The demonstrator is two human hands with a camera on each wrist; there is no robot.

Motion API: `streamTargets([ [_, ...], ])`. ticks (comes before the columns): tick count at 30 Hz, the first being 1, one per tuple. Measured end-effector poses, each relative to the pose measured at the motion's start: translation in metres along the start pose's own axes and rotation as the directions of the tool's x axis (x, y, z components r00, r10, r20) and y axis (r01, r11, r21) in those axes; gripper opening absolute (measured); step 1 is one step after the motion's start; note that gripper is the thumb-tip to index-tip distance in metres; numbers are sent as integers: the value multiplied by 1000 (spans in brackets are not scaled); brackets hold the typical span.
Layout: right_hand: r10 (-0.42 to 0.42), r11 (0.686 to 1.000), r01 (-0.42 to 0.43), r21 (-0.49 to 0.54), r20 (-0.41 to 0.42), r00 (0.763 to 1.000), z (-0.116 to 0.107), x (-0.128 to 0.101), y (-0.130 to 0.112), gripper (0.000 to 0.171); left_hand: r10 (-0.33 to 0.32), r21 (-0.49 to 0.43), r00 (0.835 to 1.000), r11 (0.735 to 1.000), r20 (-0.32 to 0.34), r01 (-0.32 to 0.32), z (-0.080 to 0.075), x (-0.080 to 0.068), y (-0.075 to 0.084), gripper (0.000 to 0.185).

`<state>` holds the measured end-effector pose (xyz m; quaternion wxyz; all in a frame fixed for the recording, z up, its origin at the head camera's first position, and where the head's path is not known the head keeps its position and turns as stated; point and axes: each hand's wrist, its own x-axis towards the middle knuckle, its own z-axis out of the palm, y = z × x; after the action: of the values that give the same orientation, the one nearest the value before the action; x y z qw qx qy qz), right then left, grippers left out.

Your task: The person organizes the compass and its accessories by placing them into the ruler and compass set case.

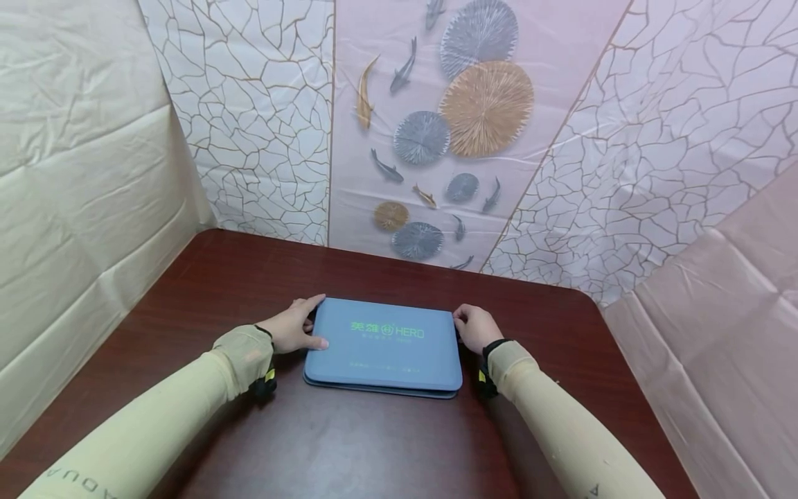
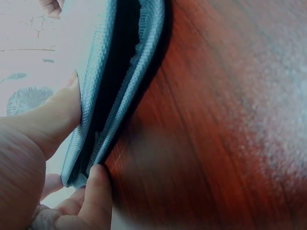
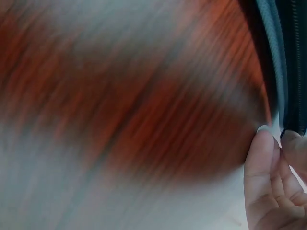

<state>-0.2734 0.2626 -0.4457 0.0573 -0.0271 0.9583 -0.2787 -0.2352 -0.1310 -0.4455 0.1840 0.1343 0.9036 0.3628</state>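
step: both hands at the short ends of the blue case; looks like opening or lifting it at the zip edge, barely begun.
case: flat, mid worktop, lid side up with green print, long sides across the view.
left hand: thumb on top, fingers under the left end, pinching the cover; left wrist view shows the edge already parted, dark gap inside.
right hand: fingertips at the right end by the zip; blurred, likely clamped on it but grip not certain.
next: probably needs an even lift at both ends, or a pull along the zip.
edges: far worktop edge meets the patterned wall; rounded corner far right.
room: bare wood in front of and beside the case; sleeves take up the near side.
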Motion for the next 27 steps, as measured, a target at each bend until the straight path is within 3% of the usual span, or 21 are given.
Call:
streamTargets([
  [9, -110, 976, 108, -190, -2, 994, -4, -4, 5, 9, -7, 0, 1000, 1000, 7, 7, 1, 1, 4, 104],
  [27, -114, 959, 120, -257, 38, 993, -6, -32, 10, 9, -11, 17, 1000, 1000, 19, 11, 1, 3, 1, 107],
])
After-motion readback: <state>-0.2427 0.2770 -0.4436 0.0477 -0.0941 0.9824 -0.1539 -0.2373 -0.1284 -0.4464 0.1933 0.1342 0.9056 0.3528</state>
